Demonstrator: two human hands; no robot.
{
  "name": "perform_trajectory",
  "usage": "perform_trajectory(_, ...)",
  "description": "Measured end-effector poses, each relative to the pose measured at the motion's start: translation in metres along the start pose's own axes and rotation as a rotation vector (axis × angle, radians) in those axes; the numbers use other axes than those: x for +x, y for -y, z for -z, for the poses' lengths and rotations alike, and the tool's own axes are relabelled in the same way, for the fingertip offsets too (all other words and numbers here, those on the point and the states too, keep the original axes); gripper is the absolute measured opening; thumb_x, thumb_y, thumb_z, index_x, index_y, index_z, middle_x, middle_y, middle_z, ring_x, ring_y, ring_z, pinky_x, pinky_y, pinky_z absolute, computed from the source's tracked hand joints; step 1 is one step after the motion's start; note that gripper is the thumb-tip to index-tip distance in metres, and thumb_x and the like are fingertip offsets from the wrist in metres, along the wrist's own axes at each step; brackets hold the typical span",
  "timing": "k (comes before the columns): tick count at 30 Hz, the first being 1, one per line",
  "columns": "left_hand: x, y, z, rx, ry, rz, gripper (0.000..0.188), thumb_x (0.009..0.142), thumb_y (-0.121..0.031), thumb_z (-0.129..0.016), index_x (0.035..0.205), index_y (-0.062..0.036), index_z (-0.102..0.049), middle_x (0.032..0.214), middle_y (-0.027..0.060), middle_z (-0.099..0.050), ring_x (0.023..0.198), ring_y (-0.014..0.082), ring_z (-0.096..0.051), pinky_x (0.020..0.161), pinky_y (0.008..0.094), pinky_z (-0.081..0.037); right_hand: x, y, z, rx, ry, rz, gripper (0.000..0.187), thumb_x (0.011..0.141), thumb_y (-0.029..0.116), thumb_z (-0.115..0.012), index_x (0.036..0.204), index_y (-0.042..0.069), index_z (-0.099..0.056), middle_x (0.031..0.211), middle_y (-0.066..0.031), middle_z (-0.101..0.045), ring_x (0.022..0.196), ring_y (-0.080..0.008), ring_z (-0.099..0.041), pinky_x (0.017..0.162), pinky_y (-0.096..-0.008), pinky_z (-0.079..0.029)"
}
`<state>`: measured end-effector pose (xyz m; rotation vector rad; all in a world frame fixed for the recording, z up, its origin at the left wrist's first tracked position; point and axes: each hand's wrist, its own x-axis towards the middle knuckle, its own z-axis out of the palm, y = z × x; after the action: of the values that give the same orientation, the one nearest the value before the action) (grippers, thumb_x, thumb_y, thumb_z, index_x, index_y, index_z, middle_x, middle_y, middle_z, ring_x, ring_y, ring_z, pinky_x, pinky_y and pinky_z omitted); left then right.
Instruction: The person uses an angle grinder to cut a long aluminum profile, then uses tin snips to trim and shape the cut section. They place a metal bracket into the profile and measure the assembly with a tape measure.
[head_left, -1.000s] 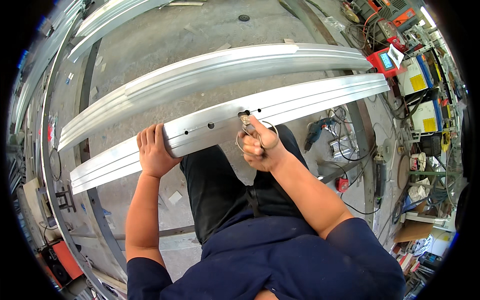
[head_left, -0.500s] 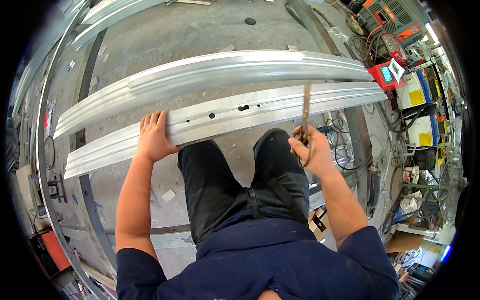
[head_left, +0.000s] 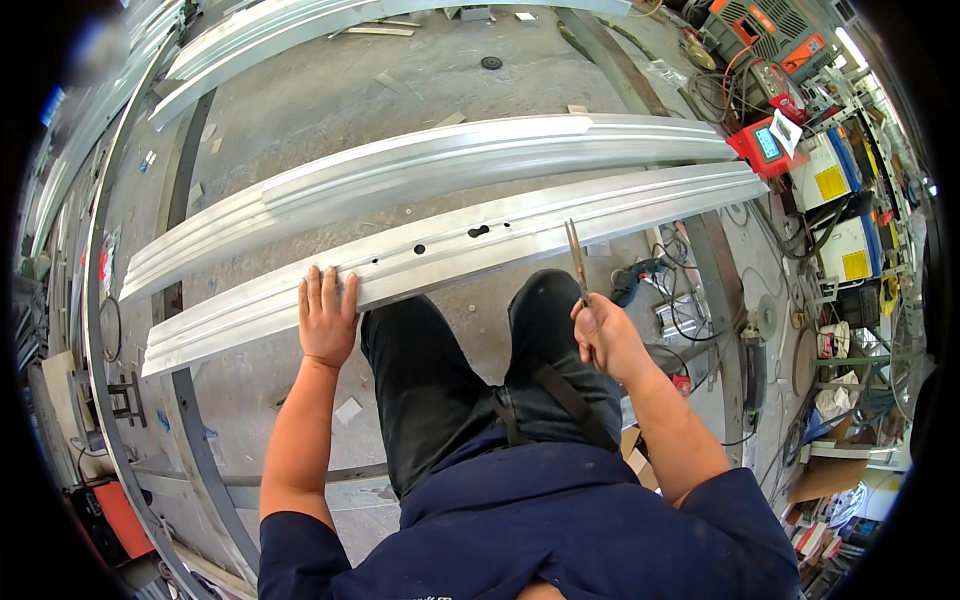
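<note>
A long silver aluminium profile (head_left: pixel 440 262) with grooves and several dark holes lies crosswise in front of my knees. On its near edge, left of the holes, my left hand (head_left: pixel 328 318) rests flat with the fingers stretched out. My right hand (head_left: pixel 607 338) is closed around a long, narrow, brownish metal hand tool (head_left: pixel 576 255). The tool points away from me, its tip over the profile's near part; whether it touches cannot be told. My fingers hide its grip end, so its exact kind is unclear.
A second aluminium profile (head_left: pixel 400 165) lies parallel behind the first. Steel beams (head_left: pixel 195 440) of a frame run under both. At the right are a red device with a screen (head_left: pixel 765 145), cables, an angle grinder (head_left: pixel 752 375) and crowded shelves. A black disc (head_left: pixel 491 63) lies on the floor.
My left hand has shifted right along the profile and back toward me. My right hand has moved slightly left and nearer, and the tool has tilted left. The view has shifted a little.
</note>
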<state>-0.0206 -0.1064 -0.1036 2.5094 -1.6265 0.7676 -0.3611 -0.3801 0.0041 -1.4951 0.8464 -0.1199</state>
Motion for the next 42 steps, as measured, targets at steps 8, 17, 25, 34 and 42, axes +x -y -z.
perform_trajectory(8,0.053,0.029,0.056,-0.378,0.453,0.039,0.072,0.062,-0.019,-0.084,0.130,-0.0130,-0.061,0.135,0.0126,-0.064,0.124,0.0330,-0.062,0.106,0.0438,-0.050,-0.016,0.013,0.006,0.380,0.200,0.071,0.074,0.105,0.067,-0.039,0.110,-0.004,-0.058,0.077,-0.0039,-0.054,0.064,-0.0123,-0.056,0.067,-0.0316,-0.057)
perform_trajectory(17,0.071,0.023,0.053,-0.364,0.600,0.133,0.068,0.063,-0.026,-0.086,0.122,-0.0032,-0.059,0.112,0.0167,-0.068,0.105,0.0388,-0.066,0.091,0.0469,-0.054,-0.014,0.008,-0.005,0.633,0.295,-0.200,0.081,0.104,0.069,-0.038,0.111,-0.008,-0.060,0.075,-0.0058,-0.059,0.054,-0.0158,-0.059,0.061,-0.0355,-0.058)
perform_trajectory(25,0.109,0.041,0.057,-0.557,0.994,0.258,0.074,0.058,-0.033,-0.091,0.119,-0.0001,-0.064,0.114,0.0202,-0.072,0.108,0.0374,-0.068,0.094,0.0424,-0.053,-0.006,0.002,-0.030,0.610,0.381,-0.254,0.082,0.103,0.071,-0.038,0.109,-0.008,-0.060,0.071,-0.0055,-0.057,0.052,-0.0163,-0.059,0.058,-0.0345,-0.057)
perform_trajectory(34,0.124,0.059,0.045,-0.697,1.053,0.263,0.091,0.057,-0.032,-0.092,0.136,0.0013,-0.061,0.122,0.0229,-0.070,0.117,0.0361,-0.065,0.101,0.0413,-0.049,0.020,-0.003,-0.040,0.764,0.403,-0.494,0.090,0.098,0.079,-0.037,0.114,-0.007,-0.060,0.069,-0.0023,-0.056,0.050,-0.0181,-0.055,0.062,-0.0394,-0.052)
perform_trajectory(42,0.137,0.069,0.035,-0.764,1.107,0.320,0.083,0.058,-0.032,-0.093,0.130,0.0011,-0.067,0.116,0.0187,-0.072,0.110,0.0332,-0.067,0.100,0.0388,-0.048,0.044,-0.006,-0.059,0.845,0.360,-0.431,0.081,0.099,0.076,-0.043,0.106,-0.003,-0.059,0.062,0.0038,-0.041,0.046,-0.0102,-0.037,0.056,-0.0278,-0.040)
